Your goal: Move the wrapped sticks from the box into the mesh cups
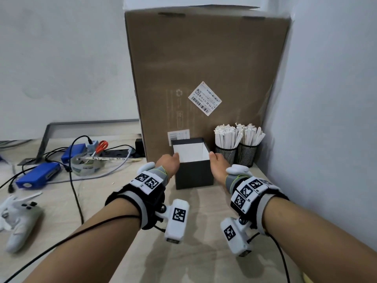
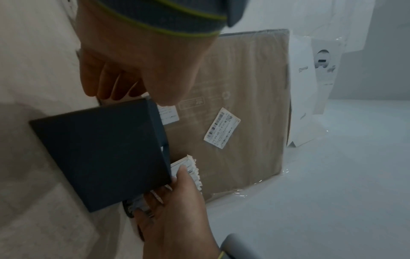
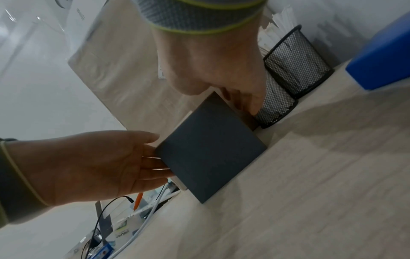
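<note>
A dark box (image 1: pixel 193 174) with a white inside stands upright on the table, and no sticks show in it from the head view. My left hand (image 1: pixel 170 163) lies flat against its left side, thumb at the top rim. My right hand (image 1: pixel 218 164) presses the right side the same way. In the right wrist view the left hand's fingers (image 3: pixel 153 168) run straight along the box (image 3: pixel 210 149). Two black mesh cups (image 1: pixel 226 154) (image 1: pixel 246 155) stand just right of the box, both packed with white wrapped sticks (image 1: pixel 226 135).
A tall cardboard carton (image 1: pixel 204 78) stands right behind the box and cups. A wall (image 1: pixel 326 99) closes the right side. To the left lie blue boxes (image 1: pixel 38 175), a tape roll (image 1: pixel 85 164), red scissors (image 1: pixel 101 146), cables and a white controller (image 1: pixel 20 221).
</note>
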{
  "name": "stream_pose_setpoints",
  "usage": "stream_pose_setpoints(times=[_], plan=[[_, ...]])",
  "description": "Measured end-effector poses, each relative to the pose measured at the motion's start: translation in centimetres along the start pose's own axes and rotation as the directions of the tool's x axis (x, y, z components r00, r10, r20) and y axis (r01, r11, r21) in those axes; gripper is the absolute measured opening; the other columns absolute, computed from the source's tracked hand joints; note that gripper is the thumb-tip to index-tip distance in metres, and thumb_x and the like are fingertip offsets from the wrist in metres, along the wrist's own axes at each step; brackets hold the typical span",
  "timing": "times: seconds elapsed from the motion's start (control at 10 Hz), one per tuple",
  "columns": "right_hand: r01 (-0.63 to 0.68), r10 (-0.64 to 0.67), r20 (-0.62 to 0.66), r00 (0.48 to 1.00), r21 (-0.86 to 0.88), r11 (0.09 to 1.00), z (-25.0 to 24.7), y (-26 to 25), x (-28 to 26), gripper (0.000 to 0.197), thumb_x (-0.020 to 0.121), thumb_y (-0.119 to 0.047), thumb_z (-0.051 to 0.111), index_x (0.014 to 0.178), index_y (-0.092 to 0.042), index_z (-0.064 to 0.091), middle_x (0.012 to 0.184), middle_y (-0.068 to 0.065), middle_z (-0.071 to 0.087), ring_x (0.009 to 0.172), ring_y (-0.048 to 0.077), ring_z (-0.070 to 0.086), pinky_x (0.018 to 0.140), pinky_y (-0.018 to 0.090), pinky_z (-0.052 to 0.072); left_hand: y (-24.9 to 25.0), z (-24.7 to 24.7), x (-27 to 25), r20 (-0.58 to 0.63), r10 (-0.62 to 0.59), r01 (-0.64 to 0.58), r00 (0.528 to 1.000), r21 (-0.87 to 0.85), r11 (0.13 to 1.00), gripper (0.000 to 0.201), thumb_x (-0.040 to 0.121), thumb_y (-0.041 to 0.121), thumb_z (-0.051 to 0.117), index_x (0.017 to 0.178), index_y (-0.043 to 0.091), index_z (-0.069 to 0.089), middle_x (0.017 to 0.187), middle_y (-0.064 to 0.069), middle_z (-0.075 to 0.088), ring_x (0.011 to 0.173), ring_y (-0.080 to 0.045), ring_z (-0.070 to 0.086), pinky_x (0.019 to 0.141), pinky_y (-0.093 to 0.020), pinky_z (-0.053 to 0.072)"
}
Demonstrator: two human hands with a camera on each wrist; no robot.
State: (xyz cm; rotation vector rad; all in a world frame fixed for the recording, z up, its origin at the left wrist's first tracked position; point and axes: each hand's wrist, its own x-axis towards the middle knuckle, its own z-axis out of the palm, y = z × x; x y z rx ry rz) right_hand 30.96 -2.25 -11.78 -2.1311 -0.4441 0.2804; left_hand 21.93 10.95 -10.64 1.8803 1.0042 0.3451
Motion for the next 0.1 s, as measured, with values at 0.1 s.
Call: stream_pose_setpoints(times=[0.1], plan=[[0.070,-0.065,-0.102,0.993,0.049,0.996,-2.26,-1.96,-1.84,0.039,0.102,-0.030,0.028,0.084,-0.003,0.049,0.080,0.011,0.049,0.087,0.026,0.048,0.075,0.032,0.031,1.62,-1.66,-1.44,-0.090,0.075,-0.079,0.993,-0.034,0.996,0.049,0.095,0.034,0.038,0.116,-0.006,0.058,0.120,-0.023,0.061,0.110,-0.040,0.058,0.095,-0.046,0.050]])
